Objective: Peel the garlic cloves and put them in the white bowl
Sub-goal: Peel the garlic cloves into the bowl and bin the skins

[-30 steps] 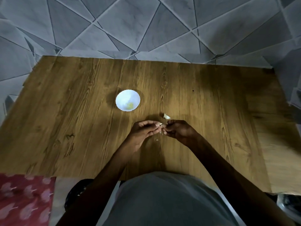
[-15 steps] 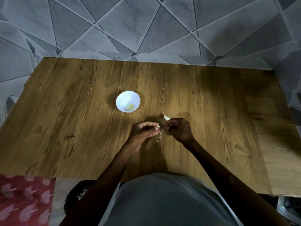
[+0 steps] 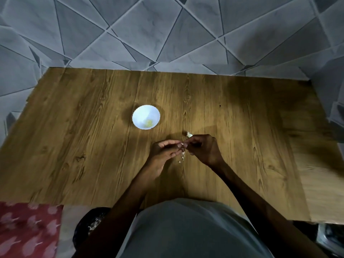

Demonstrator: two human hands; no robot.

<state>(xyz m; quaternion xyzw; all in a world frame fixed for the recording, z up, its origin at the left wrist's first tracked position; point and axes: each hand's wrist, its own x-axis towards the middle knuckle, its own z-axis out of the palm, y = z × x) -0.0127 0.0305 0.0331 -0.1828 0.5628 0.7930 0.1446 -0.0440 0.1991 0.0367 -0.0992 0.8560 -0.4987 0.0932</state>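
I see my left hand (image 3: 163, 151) and right hand (image 3: 202, 149) both pinching one garlic clove (image 3: 184, 145) with curled fingertips, near-right of the white bowl (image 3: 141, 113).

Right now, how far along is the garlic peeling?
Done: the white bowl holds one yellowish piece, probably a peeled clove. In hand: left hand and right hand pinch the held clove between fingertips, skin scraps below. Left: finish it, bowl it, then the loose clove on the table beside the right hand.
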